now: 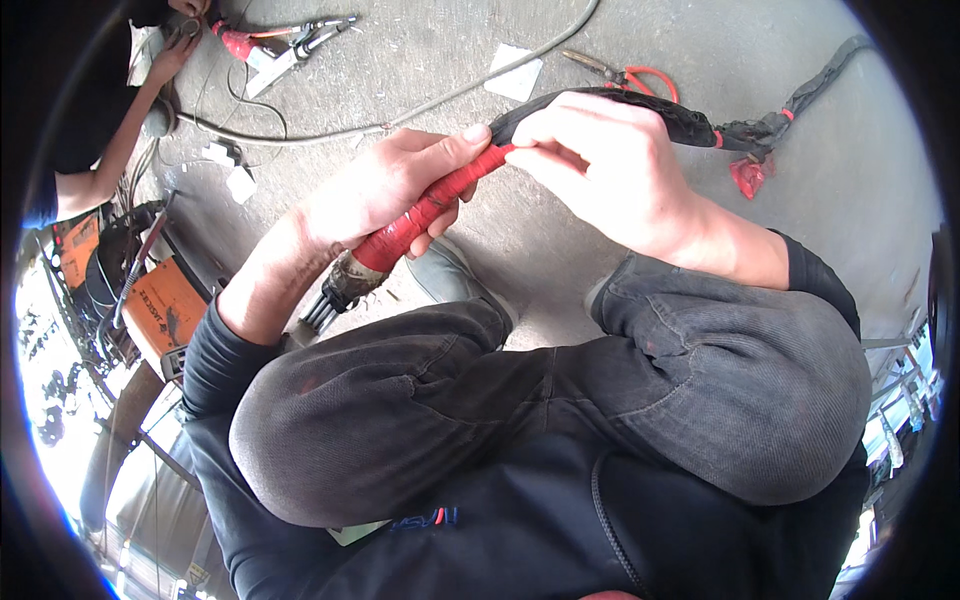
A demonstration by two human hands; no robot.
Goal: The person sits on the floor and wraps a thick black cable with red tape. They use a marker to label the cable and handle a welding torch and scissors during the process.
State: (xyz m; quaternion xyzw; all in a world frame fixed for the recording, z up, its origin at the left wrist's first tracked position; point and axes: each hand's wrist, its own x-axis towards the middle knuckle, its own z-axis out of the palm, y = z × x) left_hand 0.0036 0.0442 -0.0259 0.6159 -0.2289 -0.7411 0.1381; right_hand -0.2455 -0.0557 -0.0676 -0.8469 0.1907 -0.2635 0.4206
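My left hand (pixel 385 185) is wrapped round a thick cable whose end section is bound in red tape (pixel 430 210), with the thumb along the top. Below that hand, a dirty metal fitting (pixel 352 278) with several dark prongs pokes out from the tape. My right hand (pixel 615 165) pinches the upper end of the red wrapping, where it meets the cable's black sheath (pixel 680 122). Its fingertips hide just what they hold of the tape. From there the black cable bends away to the right, under my right hand, with small red bands on it.
Red-handled pliers (pixel 625 78) and a white sheet (pixel 514 72) lie on the concrete floor beyond my hands. A grey hose (pixel 440 103) curves across it. At far left, another person's arm (pixel 125 140) reaches toward a red-and-silver tool (pixel 270 60). Orange machines (pixel 160 310) stand at left.
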